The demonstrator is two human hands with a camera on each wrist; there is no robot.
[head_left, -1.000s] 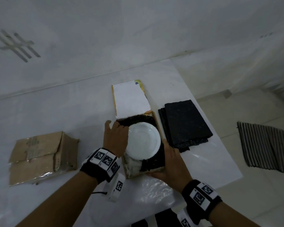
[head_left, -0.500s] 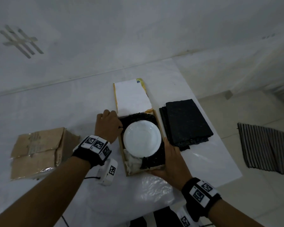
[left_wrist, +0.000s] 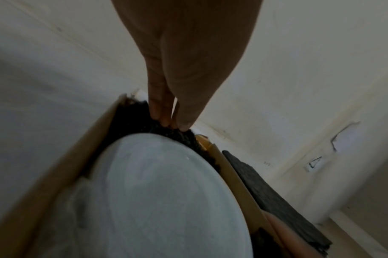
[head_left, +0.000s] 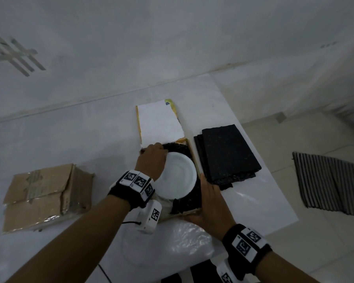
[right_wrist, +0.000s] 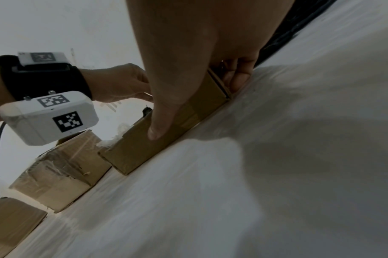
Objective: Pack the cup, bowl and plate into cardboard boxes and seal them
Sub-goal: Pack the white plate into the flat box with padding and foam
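A white plate (head_left: 177,176) (left_wrist: 162,192) lies on black foam padding (head_left: 177,148) inside a shallow open cardboard box (head_left: 193,152) at the table's middle. The box's white-lined lid (head_left: 159,121) lies folded back on the far side. My left hand (head_left: 151,160) (left_wrist: 174,123) is at the box's far-left corner, pinching the black padding (left_wrist: 131,120) just beyond the plate's rim. My right hand (head_left: 211,203) (right_wrist: 196,108) grips the near-right corner of the box (right_wrist: 144,148), thumb on the front wall and fingers curled round the right side.
A stack of black foam sheets (head_left: 227,152) lies right of the box. A taped cardboard box (head_left: 43,193) stands at the left. Clear plastic wrap (head_left: 172,242) lies near the front edge. The table ends at the right, with a striped mat (head_left: 331,182) on the floor.
My left hand went from the plate's left rim out to the box's left side, then in to the far-left corner onto the padding. The right hand has stayed on the box.
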